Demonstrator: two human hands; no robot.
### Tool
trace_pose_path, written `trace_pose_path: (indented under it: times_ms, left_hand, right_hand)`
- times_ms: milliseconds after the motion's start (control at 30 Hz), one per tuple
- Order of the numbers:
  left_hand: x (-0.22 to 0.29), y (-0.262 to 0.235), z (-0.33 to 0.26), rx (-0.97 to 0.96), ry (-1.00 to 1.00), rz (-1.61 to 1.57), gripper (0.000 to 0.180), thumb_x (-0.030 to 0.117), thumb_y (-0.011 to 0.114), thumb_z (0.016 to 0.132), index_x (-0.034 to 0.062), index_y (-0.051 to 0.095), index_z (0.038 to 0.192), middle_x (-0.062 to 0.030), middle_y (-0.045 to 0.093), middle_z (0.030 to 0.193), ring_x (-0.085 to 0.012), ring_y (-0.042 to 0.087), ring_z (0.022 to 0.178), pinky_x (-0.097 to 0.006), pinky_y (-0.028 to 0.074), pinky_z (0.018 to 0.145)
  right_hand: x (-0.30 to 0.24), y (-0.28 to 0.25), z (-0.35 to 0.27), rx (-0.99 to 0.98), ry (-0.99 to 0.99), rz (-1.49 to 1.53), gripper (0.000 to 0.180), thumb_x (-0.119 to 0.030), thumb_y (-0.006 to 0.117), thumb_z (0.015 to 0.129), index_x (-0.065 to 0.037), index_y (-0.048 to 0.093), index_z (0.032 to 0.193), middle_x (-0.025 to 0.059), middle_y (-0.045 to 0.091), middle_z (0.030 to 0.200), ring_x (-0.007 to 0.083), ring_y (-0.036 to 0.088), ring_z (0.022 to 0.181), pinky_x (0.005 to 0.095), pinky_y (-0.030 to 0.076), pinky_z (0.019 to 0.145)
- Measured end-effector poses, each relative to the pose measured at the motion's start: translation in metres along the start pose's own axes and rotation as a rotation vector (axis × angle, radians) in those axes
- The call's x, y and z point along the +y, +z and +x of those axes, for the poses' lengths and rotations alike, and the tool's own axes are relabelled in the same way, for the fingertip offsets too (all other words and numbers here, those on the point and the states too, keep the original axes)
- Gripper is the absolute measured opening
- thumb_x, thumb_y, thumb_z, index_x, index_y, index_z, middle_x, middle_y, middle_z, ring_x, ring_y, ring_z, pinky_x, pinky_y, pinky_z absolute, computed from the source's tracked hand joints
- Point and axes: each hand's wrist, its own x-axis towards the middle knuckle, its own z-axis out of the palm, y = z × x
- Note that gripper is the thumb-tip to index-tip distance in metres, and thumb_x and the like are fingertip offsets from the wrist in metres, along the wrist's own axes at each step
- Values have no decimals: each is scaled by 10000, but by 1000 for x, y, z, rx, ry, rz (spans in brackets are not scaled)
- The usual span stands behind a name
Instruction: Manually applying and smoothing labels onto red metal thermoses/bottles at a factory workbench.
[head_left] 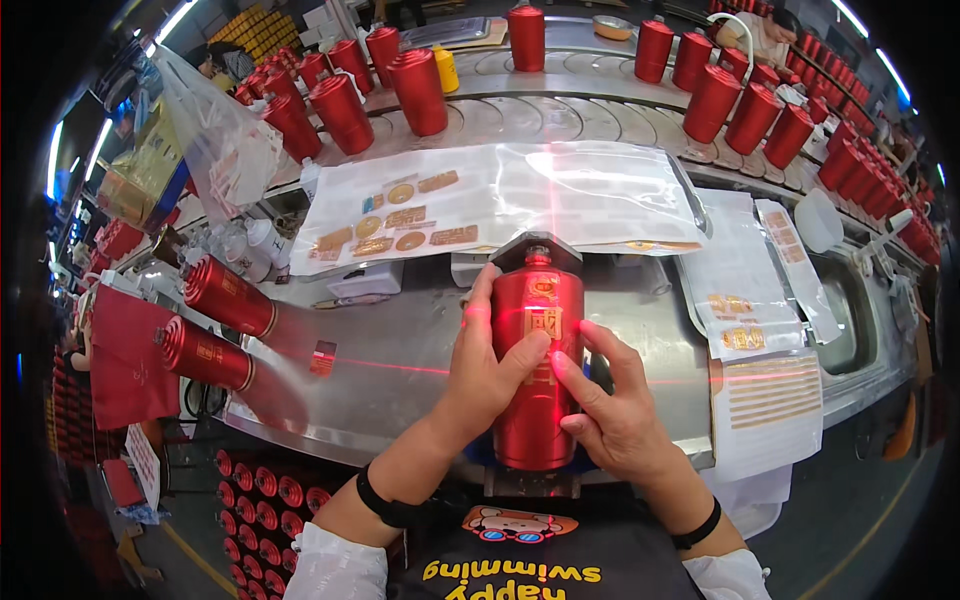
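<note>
Red metallic bottle (538,420): glossy, cylindrical, narrow-necked, gold emblems down its front; located at the near edge of the brushed steel workbench (400,400), neck pointing away, dark angular bracket (510,250) behind neck. Left hand (487,375) grasps its left side, thumb pressed on an emblem. Right hand (615,405) loosely spread, fingertips touching its front. Beyond: glossy, pale flexible sheet (590,200) bearing flat gold decals (405,215).
</note>
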Motion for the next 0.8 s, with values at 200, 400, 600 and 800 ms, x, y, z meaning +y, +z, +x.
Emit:
trace_pose_path:
  times_ms: [200, 400, 600, 800]
  left_hand:
    - [7, 3, 3, 19, -20, 83, 866, 239, 658, 881, -35, 113, 1496, -182, 352, 1421, -215, 409, 1276, -341, 342, 1069]
    - [-1, 1, 2, 24, 9, 129, 873, 275, 670, 877, -68, 134, 1476, -218, 370, 1405, -255, 422, 1278, -362, 358, 1058]
    - [5, 1, 1, -14, -30, -266, 773, 337, 536, 982, -86, 116, 1475, -176, 377, 1414, -193, 402, 1279, -313, 330, 1066]
    - [2, 2, -4, -23, 12, -281, 896, 417, 590, 939, -80, 77, 1481, -188, 354, 1441, -208, 381, 1306, -324, 312, 1083]
  right_hand:
    - [-6, -2, 8, 11, 106, 75, 529, -333, 627, 892, -90, 528, 1351, 258, 385, 1382, 409, 440, 1220, 463, 381, 1018]
    - [-4, 0, 12, -16, 122, 23, 526, -337, 609, 908, -84, 517, 1360, 255, 371, 1392, 408, 429, 1226, 458, 370, 1024]
    - [1, 0, 7, 33, 158, 125, 546, -357, 610, 911, -88, 505, 1374, 237, 376, 1398, 386, 438, 1218, 441, 377, 1020]
    - [-2, -1, 3, 14, 94, 117, 503, -332, 620, 907, -88, 543, 1339, 248, 378, 1391, 383, 457, 1194, 432, 387, 1016]
